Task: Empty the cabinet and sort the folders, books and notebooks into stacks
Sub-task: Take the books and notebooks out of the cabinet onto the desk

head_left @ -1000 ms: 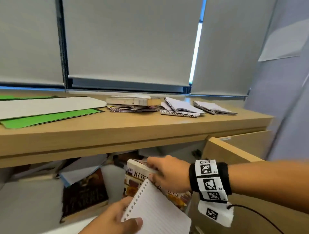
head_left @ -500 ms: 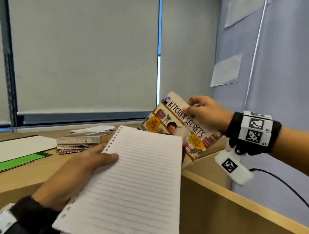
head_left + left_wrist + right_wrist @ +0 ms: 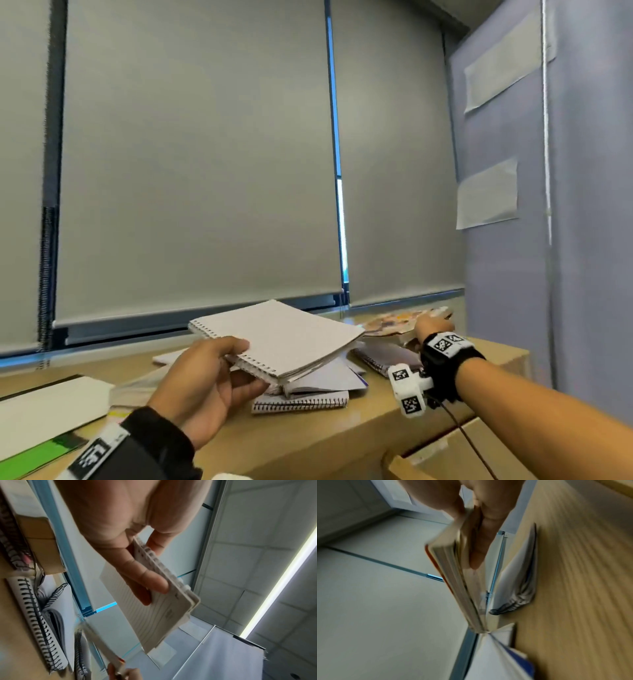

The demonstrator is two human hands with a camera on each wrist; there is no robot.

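Sorting step, both hands loaded over the wooden top [image 3: 342, 435]. Left hand [image 3: 202, 380] pinches a white spiral notebook [image 3: 284, 339] at its binding edge, thumb on top, fingers [image 3: 145, 577] curled beneath; the notebook juts forward from the grip, tilted, hanging just above the notebook pile [image 3: 305, 397] and not resting on it. Wrist view confirms the pinch at the spiral.

Right hand [image 3: 433, 327] reaches out to the far right corner and grips a colourful book [image 3: 400, 320]; wrist view shows thumb on one cover, fingers [image 3: 481, 545] on the other, pages fanning beyond the grip. Book is low over another notebook [image 3: 383, 354] lying under the wrist; whether it touches anything below is unclear, picture blurred.

Judgement: placement phase for this pair, cabinet itself out of view, so remaining contents unknown. Next move likely calls for lowering the white spiral notebook flat onto the notebook pile, spirals aligned, then loosening the pinch. Book needs a spot with other books, not on notebooks; one thick book [image 3: 39, 539] sits left of the left grip.
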